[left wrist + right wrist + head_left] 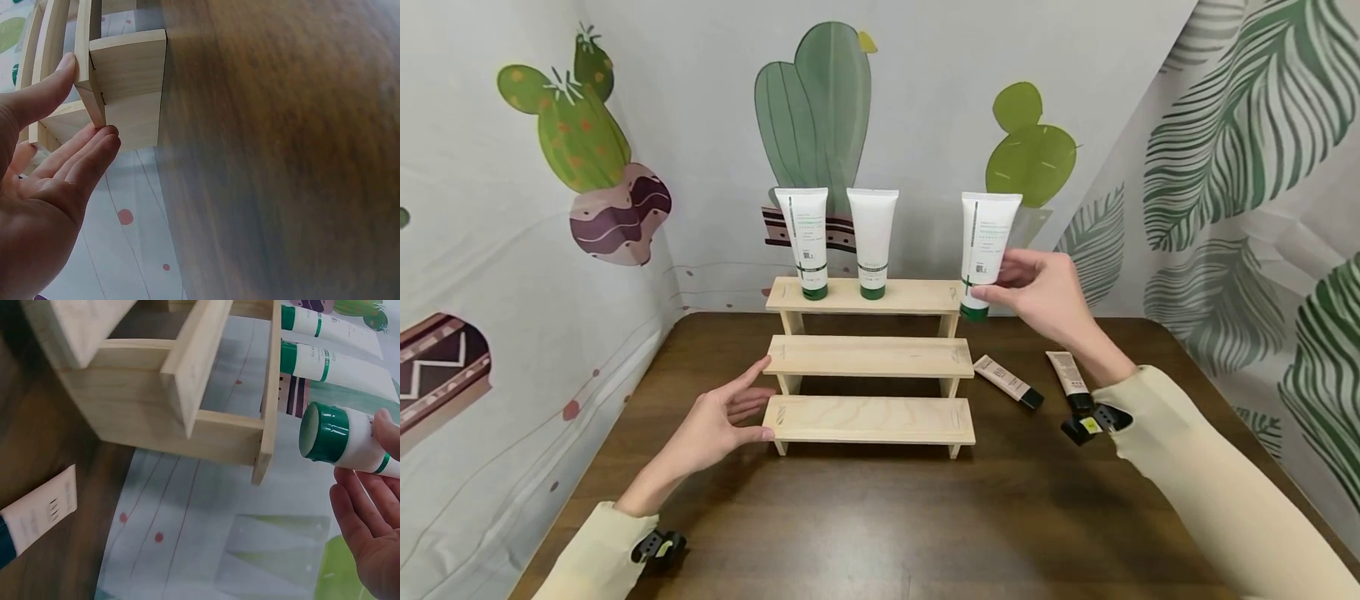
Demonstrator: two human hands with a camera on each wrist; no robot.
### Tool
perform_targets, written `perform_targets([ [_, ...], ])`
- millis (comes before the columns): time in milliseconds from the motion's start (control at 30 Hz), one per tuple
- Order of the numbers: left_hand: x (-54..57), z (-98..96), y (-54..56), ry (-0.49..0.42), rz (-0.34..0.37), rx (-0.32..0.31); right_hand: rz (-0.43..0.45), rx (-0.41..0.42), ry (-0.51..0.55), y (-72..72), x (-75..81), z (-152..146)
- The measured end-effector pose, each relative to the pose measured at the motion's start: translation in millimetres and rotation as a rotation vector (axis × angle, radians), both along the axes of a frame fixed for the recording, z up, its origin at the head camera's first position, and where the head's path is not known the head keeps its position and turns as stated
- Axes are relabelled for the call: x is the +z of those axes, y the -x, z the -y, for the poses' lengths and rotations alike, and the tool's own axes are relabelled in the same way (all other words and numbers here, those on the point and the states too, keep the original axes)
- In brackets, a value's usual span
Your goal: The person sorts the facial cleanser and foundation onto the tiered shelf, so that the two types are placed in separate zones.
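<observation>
A white squeeze tube with a green cap [988, 237] is held upright, cap down, by my right hand [1041, 292], just right of the top shelf. In the right wrist view its green cap [325, 432] hangs apart from the shelf edge. Two similar white tubes, one at the left [807, 237] and one near the middle [873, 242], stand on the top tier of the wooden three-step rack [868, 356]. My left hand [715, 425] touches the rack's left side, thumb on the lowest step and fingers extended along the side, as the left wrist view shows.
Two beige tubes with black caps lie on the brown table [865, 525] right of the rack: one close by [1006, 380], another [1069, 379] beneath my right forearm. A patterned cloth [925, 100] hangs behind the table.
</observation>
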State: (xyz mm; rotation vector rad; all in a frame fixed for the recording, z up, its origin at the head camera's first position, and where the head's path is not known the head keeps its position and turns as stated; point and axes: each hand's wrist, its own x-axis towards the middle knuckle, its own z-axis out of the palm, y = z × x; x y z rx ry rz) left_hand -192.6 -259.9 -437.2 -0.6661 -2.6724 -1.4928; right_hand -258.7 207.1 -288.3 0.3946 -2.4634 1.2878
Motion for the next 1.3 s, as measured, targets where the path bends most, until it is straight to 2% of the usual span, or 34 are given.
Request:
perform_targets([
  [300,0.7,0.0,-0.7,-0.007,-0.001,0.006,0.008,0.030,0.082,31.2,-3.0,23.6],
  [533,0.1,0.3,1.4,-0.006,-0.009,0.003,0.009,0.054,0.110,48.0,-10.1,39.0],
  [800,-0.8,0.2,2.8,-0.032,-0.005,-0.011,0.015,0.051,0.103,55.0,-13.0,46.0],
  [1033,-1.9,0.1,1.6,-0.025,-0.002,-0.011,0.050,0.056,0.096,55.8,-17.3,47.2],
  [1300,-2.7,0.4,1.8,-0.024,-0.004,-0.007,0.045,0.076,0.098,56.6,-20.0,47.5],
])
